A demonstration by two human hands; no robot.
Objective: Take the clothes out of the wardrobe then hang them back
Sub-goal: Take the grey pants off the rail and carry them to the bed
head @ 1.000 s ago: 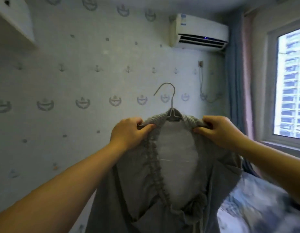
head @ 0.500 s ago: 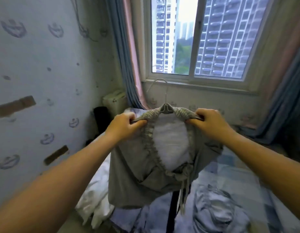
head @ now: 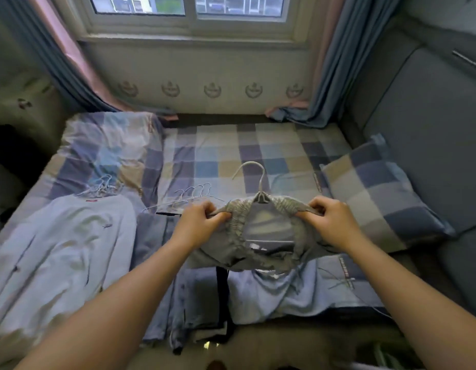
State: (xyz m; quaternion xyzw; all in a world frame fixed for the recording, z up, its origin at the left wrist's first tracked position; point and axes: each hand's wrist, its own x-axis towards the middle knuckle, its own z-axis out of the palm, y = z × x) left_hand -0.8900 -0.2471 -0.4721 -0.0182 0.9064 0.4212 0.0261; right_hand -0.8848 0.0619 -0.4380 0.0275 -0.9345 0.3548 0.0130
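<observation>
Head view: checked bed (head: 221, 145) beneath curtained window (head: 190, 21).

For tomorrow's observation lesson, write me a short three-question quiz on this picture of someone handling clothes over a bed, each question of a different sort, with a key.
1. True or false: the left hand and right hand each grip one end of the hanger that carries the grey garment.
2. Multiple choice: where does the pale blue shirt lie? A) on the pillow B) on the left part of the bed C) on the window sill
3. Fill in: the hanger's hook points toward the ____.

Key: 1 true; 2 B; 3 window
</observation>
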